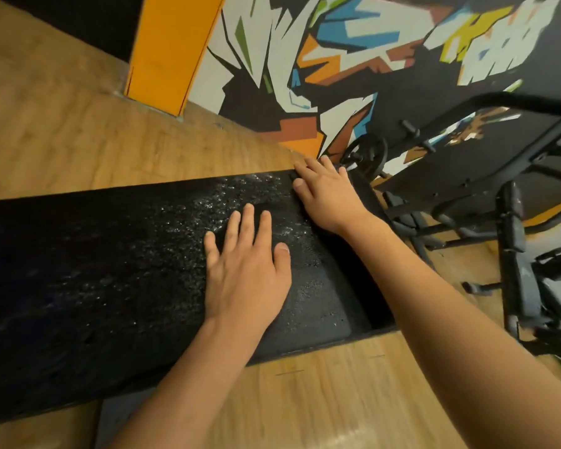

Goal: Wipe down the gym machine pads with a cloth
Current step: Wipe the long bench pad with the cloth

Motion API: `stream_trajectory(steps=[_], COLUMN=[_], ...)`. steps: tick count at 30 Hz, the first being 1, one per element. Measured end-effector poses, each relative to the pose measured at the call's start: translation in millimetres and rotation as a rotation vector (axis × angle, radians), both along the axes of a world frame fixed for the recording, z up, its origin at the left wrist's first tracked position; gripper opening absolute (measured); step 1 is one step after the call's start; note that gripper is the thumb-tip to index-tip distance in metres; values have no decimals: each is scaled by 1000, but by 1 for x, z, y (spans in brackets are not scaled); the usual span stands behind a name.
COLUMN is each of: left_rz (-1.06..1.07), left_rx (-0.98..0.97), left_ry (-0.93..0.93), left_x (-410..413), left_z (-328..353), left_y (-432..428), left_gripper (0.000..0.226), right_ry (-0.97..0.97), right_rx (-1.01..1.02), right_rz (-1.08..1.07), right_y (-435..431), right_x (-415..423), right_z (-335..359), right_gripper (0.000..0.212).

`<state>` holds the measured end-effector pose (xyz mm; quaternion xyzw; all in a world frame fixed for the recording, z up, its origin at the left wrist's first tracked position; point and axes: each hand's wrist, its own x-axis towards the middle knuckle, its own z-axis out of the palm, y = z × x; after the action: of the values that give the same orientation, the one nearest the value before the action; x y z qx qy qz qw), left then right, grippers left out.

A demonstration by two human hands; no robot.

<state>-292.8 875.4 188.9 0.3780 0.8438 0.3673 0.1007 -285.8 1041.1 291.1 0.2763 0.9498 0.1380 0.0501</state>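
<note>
A long black gym pad [117,270] with a worn, speckled surface runs across the view above the wooden floor. My left hand [245,273] lies flat on it, fingers spread and straight. Under and to the right of that hand is a smoother dark patch [318,306] that may be a dark cloth; I cannot tell it from the pad. My right hand [329,196] rests on the pad's far right corner, its fingers stretched toward the far edge.
A black metal machine frame [512,241] with a weight plate [366,155] stands close on the right. A wall with a colourful mural [353,59] and an orange pillar [172,50] rise behind the pad. Wooden floor [353,393] lies below it.
</note>
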Motion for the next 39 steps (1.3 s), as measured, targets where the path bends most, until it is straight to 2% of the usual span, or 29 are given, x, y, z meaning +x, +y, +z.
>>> stream_trajectory(steps=[5, 11, 18, 27, 30, 34, 39], left_rz=[3, 37, 45, 37, 30, 29, 27], left_rx=[13, -1, -46, -23, -16, -9, -10], left_ry=[-18, -20, -42, -35, -44, -44, -53], left_x=[0, 0, 2, 0, -2, -2, -3], left_z=[-3, 0, 2, 3, 3, 2, 3], left_y=[-5, -7, -9, -8, -7, -4, -4], left_gripper=[62, 62, 63, 63, 64, 64, 64], right_ry=[-23, -31, -38, 5, -11, -21, -24], right_rx=[-33, 12, -17, 21, 23, -11, 44], right_rz=[0, -28, -4, -69, -51, -72, -100], right_y=[-18, -7, -33, -2, -13, -30, -24], right_x=[31, -8, 39, -21, -8, 32, 3], right_z=[0, -4, -5, -11, -8, -8, -8], right_gripper=[53, 44, 54, 44, 43, 54, 49])
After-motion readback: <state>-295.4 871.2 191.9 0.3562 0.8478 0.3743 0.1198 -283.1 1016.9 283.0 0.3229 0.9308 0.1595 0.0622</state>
